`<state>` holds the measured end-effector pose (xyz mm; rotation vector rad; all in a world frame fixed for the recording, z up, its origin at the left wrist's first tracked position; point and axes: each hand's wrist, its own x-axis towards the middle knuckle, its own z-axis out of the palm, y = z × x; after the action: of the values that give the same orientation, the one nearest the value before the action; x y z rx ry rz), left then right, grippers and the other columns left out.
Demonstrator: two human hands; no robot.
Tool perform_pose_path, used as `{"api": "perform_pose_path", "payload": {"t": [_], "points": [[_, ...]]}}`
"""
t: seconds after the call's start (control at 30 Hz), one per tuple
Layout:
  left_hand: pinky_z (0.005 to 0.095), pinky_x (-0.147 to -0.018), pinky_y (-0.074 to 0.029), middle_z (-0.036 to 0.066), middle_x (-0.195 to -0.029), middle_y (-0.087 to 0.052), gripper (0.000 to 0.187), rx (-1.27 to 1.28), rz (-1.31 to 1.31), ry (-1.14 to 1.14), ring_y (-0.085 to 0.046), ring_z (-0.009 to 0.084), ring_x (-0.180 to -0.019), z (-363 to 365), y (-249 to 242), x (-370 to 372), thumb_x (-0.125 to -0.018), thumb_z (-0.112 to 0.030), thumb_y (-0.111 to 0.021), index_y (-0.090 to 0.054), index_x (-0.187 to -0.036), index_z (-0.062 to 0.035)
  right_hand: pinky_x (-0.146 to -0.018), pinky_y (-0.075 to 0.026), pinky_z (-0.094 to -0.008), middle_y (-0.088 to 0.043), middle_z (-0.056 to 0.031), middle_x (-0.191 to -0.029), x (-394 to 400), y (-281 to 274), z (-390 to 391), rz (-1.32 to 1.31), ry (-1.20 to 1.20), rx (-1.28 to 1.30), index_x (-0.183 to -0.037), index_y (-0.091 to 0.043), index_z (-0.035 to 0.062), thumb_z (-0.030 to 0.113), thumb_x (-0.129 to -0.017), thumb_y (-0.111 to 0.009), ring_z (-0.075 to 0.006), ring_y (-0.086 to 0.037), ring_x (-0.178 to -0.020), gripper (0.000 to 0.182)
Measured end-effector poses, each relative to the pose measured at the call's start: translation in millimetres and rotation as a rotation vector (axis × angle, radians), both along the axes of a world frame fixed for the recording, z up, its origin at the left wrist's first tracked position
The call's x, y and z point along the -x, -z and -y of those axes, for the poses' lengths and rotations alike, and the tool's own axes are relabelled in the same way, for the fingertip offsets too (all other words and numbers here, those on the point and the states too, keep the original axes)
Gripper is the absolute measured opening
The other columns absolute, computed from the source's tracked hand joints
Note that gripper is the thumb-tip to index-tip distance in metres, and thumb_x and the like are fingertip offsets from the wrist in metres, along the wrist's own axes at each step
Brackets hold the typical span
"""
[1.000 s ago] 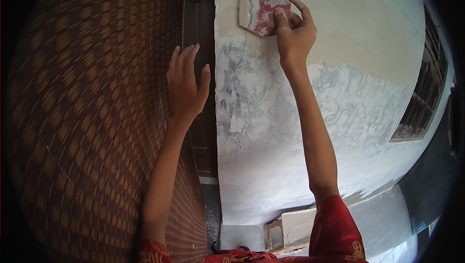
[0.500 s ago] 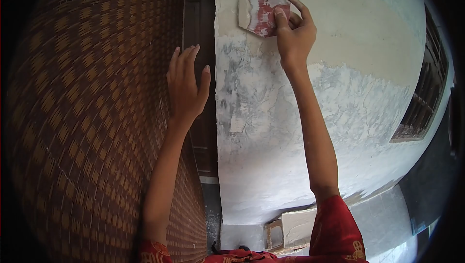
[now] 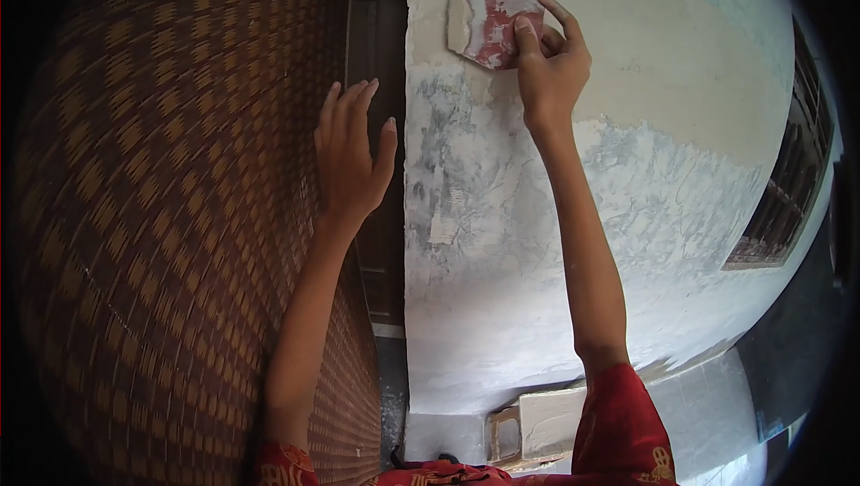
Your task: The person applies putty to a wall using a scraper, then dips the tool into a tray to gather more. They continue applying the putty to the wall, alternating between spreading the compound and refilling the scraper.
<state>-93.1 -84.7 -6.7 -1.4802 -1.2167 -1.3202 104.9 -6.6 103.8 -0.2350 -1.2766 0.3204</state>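
Observation:
Up near the top of the wall [image 3: 502, 307], my right hand [image 3: 554, 69] grips a flat red scraper [image 3: 498, 27] smeared with white and cream paste. The scraper lies against the wall close to its left edge, thumb on its face. Smooth cream plaster covers the upper wall; patchy grey and white shows below. My left hand [image 3: 352, 150] is raised with its fingers spread, beside the woven panel [image 3: 197, 172] and in front of the dark door. It holds nothing.
A dark door [image 3: 376, 56] stands between the woven panel and the wall. A barred window [image 3: 781, 190] is at the right. Low down, a box-like object with a cream top [image 3: 548, 423] sits on the grey floor [image 3: 708, 405].
The view has shifted slightly, so the wall and both hands appear a little further right. The grip on the scraper is the same, and my left hand stays spread.

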Motion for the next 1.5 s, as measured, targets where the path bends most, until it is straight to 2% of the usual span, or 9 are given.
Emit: {"api": "perform_pose_path", "payload": {"t": [0.17, 0.27, 0.47, 0.67, 0.77, 0.93, 1.23, 1.33, 1.5], "points": [[0.055, -0.112, -0.03, 0.014, -0.142, -0.05, 0.048, -0.009, -0.022, 0.0, -0.033, 0.0386, -0.143, -4.0, 0.4, -1.0, -0.098, -0.026, -0.055, -0.048, -0.141, -0.0076, -0.067, -0.052, -0.0269, -0.071, -0.0107, -0.077, 36.1, 12.7, 0.9, 0.109, 0.166, -0.139, -0.122, -0.064, 0.0039, 0.004, -0.089, -0.067, -0.0143, -0.067, -0.069, 0.033], [0.055, -0.112, -0.029, 0.014, -0.142, -0.05, 0.047, -0.02, -0.015, -0.006, -0.033, 0.0387, -0.143, -2.0, 0.8, 2.4, -0.098, -0.026, -0.055, -0.048, -0.141, -0.0075, -0.07, -0.053, -0.0267, -0.071, -0.011, -0.078, 7.4, 7.7, 9.5, 0.049, 0.092, 0.025, -0.123, -0.063, 0.0031, 0.004, -0.09, -0.066, -0.0141, -0.068, -0.072, 0.033], [0.0549, -0.112, -0.03, 0.014, -0.142, -0.051, 0.047, -0.026, -0.005, -0.006, -0.033, 0.0391, -0.143, -2.3, 0.0, 3.7, -0.098, -0.026, -0.054, -0.049, -0.141, -0.0072, -0.07, -0.053, -0.0241, -0.073, -0.0102, -0.083, -19.3, -0.7, 2.1, -0.076, -0.039, 0.017, -0.126, -0.061, 0.0012, 0.003, -0.092, -0.065, -0.011, -0.068, -0.075, 0.035], [0.0537, -0.113, -0.029, 0.014, -0.142, -0.051, 0.045, -0.035, -0.012, -0.006, -0.034, 0.0399, -0.142, -3.5, -4.3, 0.8, -0.098, -0.024, -0.055, -0.05, -0.14, -0.0063, -0.072, -0.053, -0.0302, -0.07, -0.0123, -0.075, 38.6, 13.1, 16.0, 0.058, -0.011, -0.075, -0.12, -0.065, 0.0065, 0.004, -0.085, -0.07, -0.0187, -0.067, -0.071, 0.035], [0.0525, -0.116, -0.028, 0.015, -0.141, -0.052, 0.044, -0.043, -0.007, -0.027, -0.036, 0.0403, -0.142, 0.1, -5.4, 3.0, -0.099, -0.023, -0.054, -0.05, -0.139, -0.005, -0.07, -0.053, -0.0305, -0.07, -0.0122, -0.073, 21.3, 9.2, 2.0, 0.016, 0.161, -0.079, -0.12, -0.065, 0.0058, 0.003, -0.086, -0.069, -0.0185, -0.066, -0.068, 0.035], [0.0562, -0.112, -0.029, 0.014, -0.142, -0.05, 0.047, -0.054, 0.006, -0.007, -0.033, 0.0394, -0.143, -0.5, -4.6, 6.1, -0.098, -0.026, -0.056, -0.049, -0.141, -0.0078, -0.067, -0.053, -0.0242, -0.073, -0.0124, -0.086, -43.3, -7.2, -3.9, -0.147, 0.075, 0.038, -0.13, -0.058, -0.001, 0.003, -0.094, -0.063, -0.0112, -0.068, -0.075, 0.037], [0.0562, -0.112, -0.029, 0.014, -0.142, -0.051, 0.047, -0.033, -0.023, 0.012, -0.033, 0.0391, -0.143, -2.6, 0.1, 1.1, -0.098, -0.025, -0.055, -0.049, -0.141, -0.007, -0.073, -0.054, -0.0309, -0.072, -0.0147, -0.082, 31.5, 14.6, 8.6, 0.105, 0.088, -0.034, -0.121, -0.066, 0.0067, 0.006, -0.088, -0.068, -0.0183, -0.069, -0.076, 0.033], [0.0559, -0.112, -0.029, 0.014, -0.141, -0.051, 0.047, -0.045, -0.01, -0.007, -0.034, 0.0393, -0.143, 0.5, -1.5, 5.4, -0.098, -0.025, -0.056, -0.05, -0.14, -0.0069, -0.072, -0.054, -0.03, -0.072, -0.0137, -0.083, 17.2, 13.0, -2.6, 0.047, 0.139, -0.065, -0.122, -0.065, 0.0047, 0.006, -0.089, -0.068, -0.0165, -0.069, -0.077, 0.033], [0.0554, -0.111, -0.03, 0.014, -0.14, -0.052, 0.046, -0.067, 0.004, -0.008, -0.035, 0.0399, -0.142, 2.6, -1.9, 8.4, -0.098, -0.026, -0.056, -0.05, -0.14, -0.0069, -0.069, -0.052, -0.0232, -0.072, -0.0117, -0.083, -29.9, -2.4, -9.1, -0.185, -0.094, 0.027, -0.127, -0.061, 0.0021, 0.004, -0.092, -0.066, -0.0099, -0.067, -0.078, 0.036]]}}
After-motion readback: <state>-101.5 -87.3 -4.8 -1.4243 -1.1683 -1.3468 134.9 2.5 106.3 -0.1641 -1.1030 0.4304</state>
